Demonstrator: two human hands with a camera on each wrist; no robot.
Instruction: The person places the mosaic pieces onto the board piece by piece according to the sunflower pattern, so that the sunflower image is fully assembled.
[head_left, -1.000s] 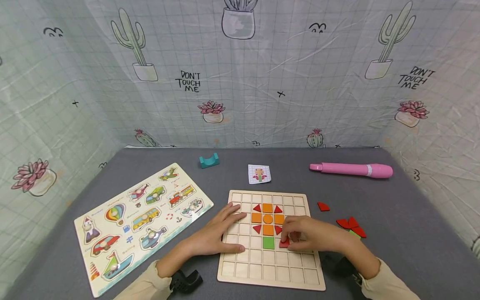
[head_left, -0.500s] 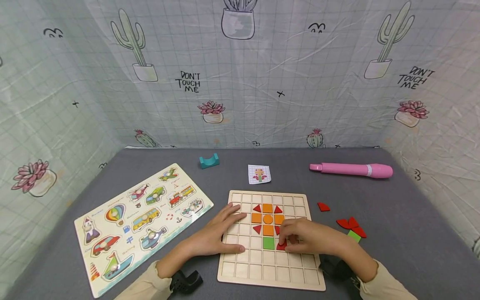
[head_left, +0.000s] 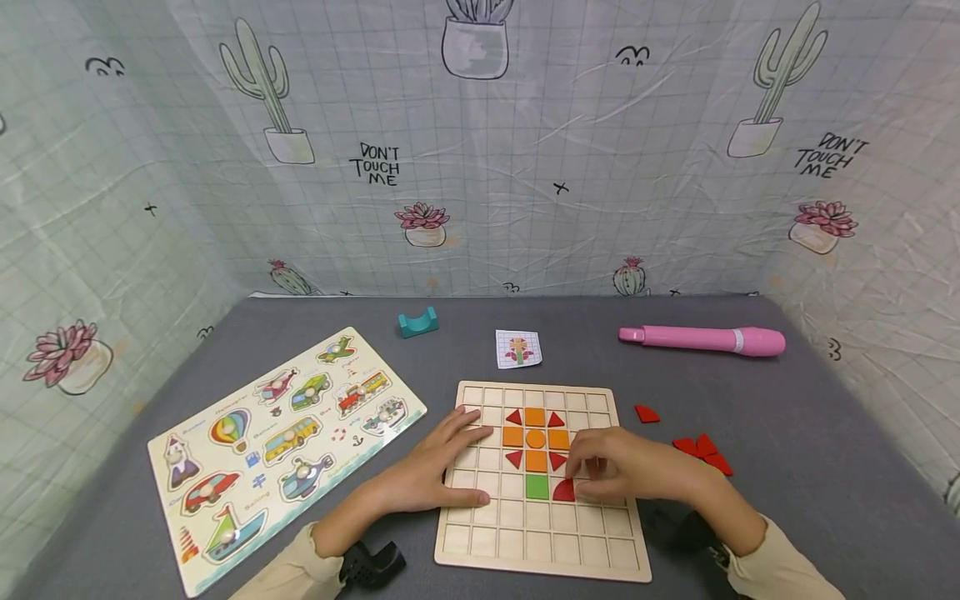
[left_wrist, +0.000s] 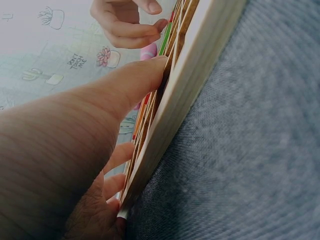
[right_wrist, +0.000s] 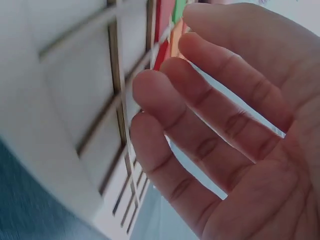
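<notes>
A square wooden grid board lies on the table. My left hand rests on its left edge with straight, spread fingers. Over the right part of the board is my right hand, its fingers loosely bent and holding nothing. Its fingertips are right beside a red quarter-circle piece, which lies in the cell to the right of a green square. Above these, orange squares surround an orange circle, with red triangles at the corners. In the right wrist view, bent fingers overlap the board's cells.
Several red quarter-circle pieces lie right of the board, with one more red piece nearer it. A pattern card, teal block and pink stick lie behind. A vehicle puzzle board is at left.
My right hand has pressed the red quarter-circle piece leftward into the cell beside the green square, then let go and drawn slightly right. My left hand stays in place.
</notes>
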